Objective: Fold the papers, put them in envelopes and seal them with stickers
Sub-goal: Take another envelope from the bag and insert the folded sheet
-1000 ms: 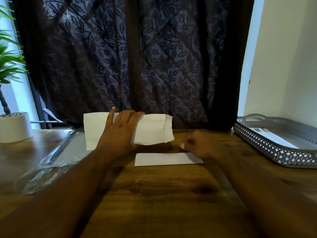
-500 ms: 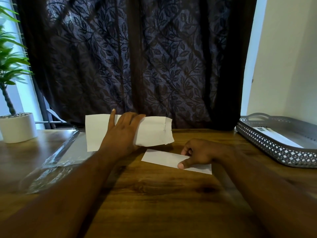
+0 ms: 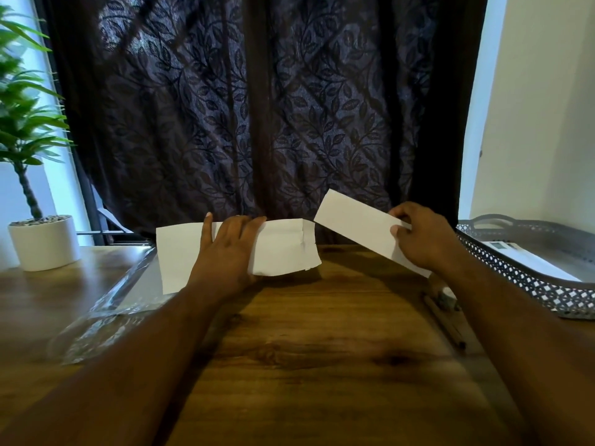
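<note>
My left hand (image 3: 227,252) grips a white envelope (image 3: 283,249) and holds it upright above the far side of the wooden table (image 3: 322,349); its mouth bulges toward the right. My right hand (image 3: 421,239) pinches a folded white paper (image 3: 354,220) near its lower right end. The paper is in the air, tilted, with its upper left end just right of and above the envelope's mouth, apart from it.
A grey perforated tray (image 3: 528,281) with a white envelope (image 3: 528,259) inside sits at the right. A clear plastic sleeve (image 3: 106,304) lies at the left, beside a potted plant (image 3: 42,239). A thin pencil-like object (image 3: 446,323) lies near the tray. A dark curtain hangs behind.
My right hand took hold of the folded paper on the table and lifted it up and to the right, level with the envelope. My left hand has kept the envelope in place.
</note>
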